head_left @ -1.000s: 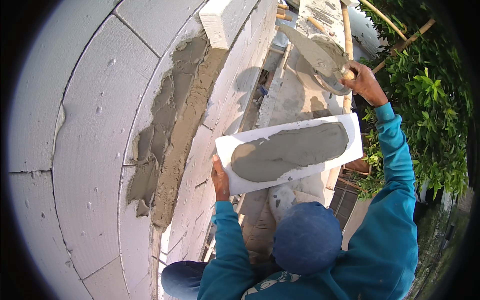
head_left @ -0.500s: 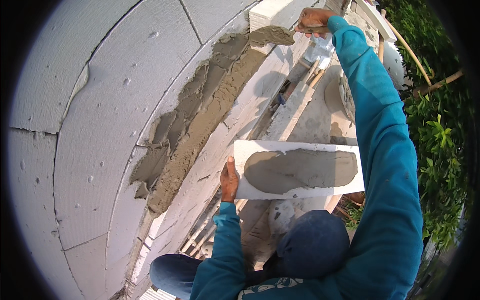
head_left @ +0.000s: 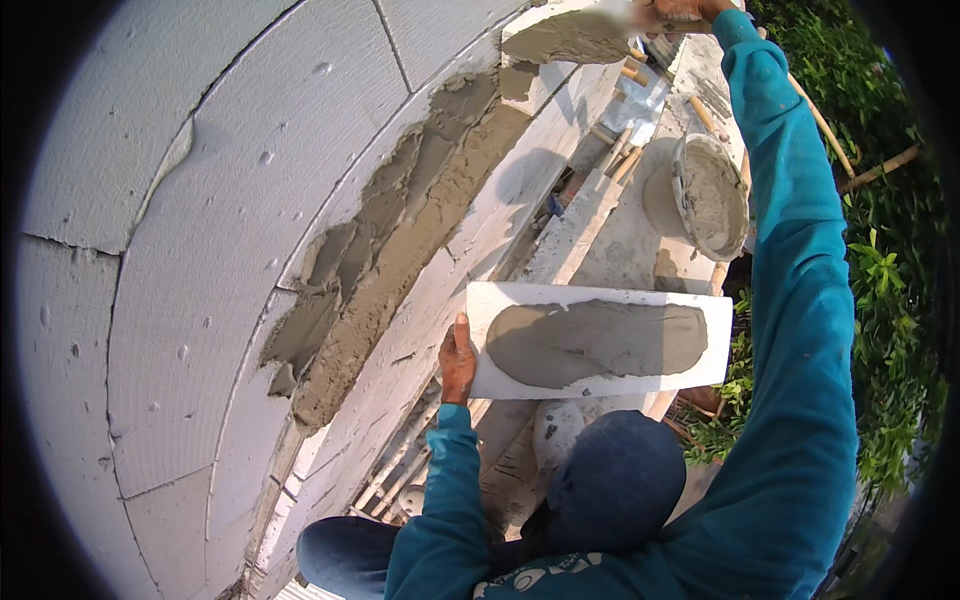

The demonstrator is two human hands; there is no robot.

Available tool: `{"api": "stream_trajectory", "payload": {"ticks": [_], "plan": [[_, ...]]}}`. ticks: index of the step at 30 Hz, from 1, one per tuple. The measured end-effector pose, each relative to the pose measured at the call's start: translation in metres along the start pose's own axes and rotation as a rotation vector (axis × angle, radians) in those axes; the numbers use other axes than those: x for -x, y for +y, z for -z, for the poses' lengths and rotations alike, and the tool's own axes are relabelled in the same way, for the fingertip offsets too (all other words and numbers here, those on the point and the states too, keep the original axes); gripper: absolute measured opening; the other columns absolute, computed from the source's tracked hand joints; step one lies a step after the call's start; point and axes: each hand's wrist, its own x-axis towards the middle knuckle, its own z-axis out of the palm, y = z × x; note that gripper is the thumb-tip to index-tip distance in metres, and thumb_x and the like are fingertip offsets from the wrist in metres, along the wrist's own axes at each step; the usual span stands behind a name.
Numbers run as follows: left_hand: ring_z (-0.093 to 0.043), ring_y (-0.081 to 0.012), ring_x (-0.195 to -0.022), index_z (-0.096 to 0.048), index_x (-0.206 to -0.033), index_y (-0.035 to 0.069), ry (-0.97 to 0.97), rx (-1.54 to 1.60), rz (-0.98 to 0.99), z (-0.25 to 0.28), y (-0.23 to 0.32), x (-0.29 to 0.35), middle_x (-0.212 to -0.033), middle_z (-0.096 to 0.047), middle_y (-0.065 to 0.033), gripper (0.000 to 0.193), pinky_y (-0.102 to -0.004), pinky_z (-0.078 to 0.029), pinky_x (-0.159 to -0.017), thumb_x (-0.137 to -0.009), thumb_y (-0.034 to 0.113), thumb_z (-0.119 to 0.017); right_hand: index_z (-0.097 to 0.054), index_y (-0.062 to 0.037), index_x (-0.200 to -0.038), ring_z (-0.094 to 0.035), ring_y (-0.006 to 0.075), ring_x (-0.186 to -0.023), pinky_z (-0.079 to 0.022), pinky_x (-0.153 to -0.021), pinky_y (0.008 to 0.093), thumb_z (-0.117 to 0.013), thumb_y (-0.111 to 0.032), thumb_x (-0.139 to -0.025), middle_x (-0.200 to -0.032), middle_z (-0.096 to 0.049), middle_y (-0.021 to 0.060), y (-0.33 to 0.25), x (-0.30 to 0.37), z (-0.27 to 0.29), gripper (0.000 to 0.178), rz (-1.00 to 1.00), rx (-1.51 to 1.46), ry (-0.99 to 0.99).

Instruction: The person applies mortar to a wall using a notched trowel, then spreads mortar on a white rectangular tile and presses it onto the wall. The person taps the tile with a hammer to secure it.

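Left hand (head_left: 458,362) and right hand (head_left: 682,10) work far apart beside a wall of pale blocks (head_left: 190,290). Near the centre, toward 4 o'clock, the left hand grips the short end of a white aerated concrete block (head_left: 480,375), thumb pointing to 12 along the edge, fingers hidden behind. Its forearm rises from 6 o'clock, in a teal sleeve. The block lies with its long side running from 9 to 3, and an oval patch of grey mortar (head_left: 600,340) covers most of its face.

At 1 o'clock, partly cut off by the upper edge, the right hand is closed on a mortar-coated trowel (head_left: 575,38), its fingers blurred. The right arm stretches nearly straight from 4 o'clock. The trowel's blade points toward 11, against the end of a second white block (head_left: 546,80).

From there a thick mortar bed (head_left: 425,245) runs down toward 8 o'clock along the wall. A mortar-smeared bucket (head_left: 712,195) stands at 2 o'clock; green foliage (head_left: 895,300) fills 3 o'clock.
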Motion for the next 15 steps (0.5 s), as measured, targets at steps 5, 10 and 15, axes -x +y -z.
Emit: {"api": "stream_trajectory", "payload": {"ticks": [5, 10, 15], "plan": [[-0.056, -0.0282, -0.113, -0.058, -0.125, -0.007, -0.009, 0.046, -0.03, -0.001, 0.001, -0.001, -0.119, -0.063, -0.0216, 0.076, -0.0377, -0.04, -0.101, -0.095, 0.061, -0.047, -0.068, -0.0077, -0.083, -0.067, 0.0215, -0.076, -0.05, -0.064, 0.0402, -0.066, -0.02, -0.08, -0.081, -0.069, 0.0088, -0.012, -0.003, 0.001, 0.013, 0.042, 0.107, 0.031], [-0.055, -0.0323, -0.117, -0.058, -0.126, -0.007, 0.006, 0.013, 0.022, -0.001, -0.004, -0.003, -0.122, -0.062, -0.0236, 0.075, -0.0367, -0.038, -0.104, -0.095, 0.06, -0.048, -0.068, -0.008, -0.083, -0.067, 0.022, -0.076, -0.05, -0.065, 0.0406, -0.066, -0.019, -0.079, -0.082, -0.069, 0.0089, -0.024, 0.006, 0.026, 0.012, 0.086, 0.187, 0.096], [-0.051, -0.0333, -0.127, -0.055, -0.13, -0.008, -0.011, 0.0, 0.035, 0.001, -0.008, -0.007, -0.132, -0.056, -0.0262, 0.071, -0.0367, -0.036, -0.108, -0.097, 0.055, -0.048, -0.068, -0.0083, -0.083, -0.067, 0.0225, -0.077, -0.05, -0.066, 0.041, -0.066, -0.019, -0.079, -0.082, -0.069, 0.0091, -0.043, 0.034, 0.046, 0.011, 0.185, 0.331, 0.167]]}}
